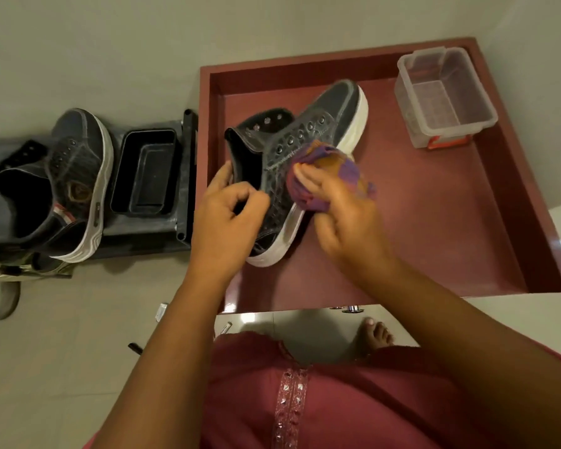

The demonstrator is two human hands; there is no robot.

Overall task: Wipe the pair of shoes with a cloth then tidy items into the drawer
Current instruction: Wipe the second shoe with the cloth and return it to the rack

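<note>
Two dark shoes with white soles are seen. One shoe is held inside the open maroon drawer, steadied at its collar by the left hand, whose fingers are curled onto the shoe. One purple-and-orange cloth is pressed against the shoe's side, gripped in the right hand. One clear plastic container sits at the drawer's 1 o'clock corner. At 9 o'clock, the second shoe rests on a dark shelf beside one black tray.

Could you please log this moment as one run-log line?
left hand: holds shoe | right hand: wiping with cloth | over drawer
</note>
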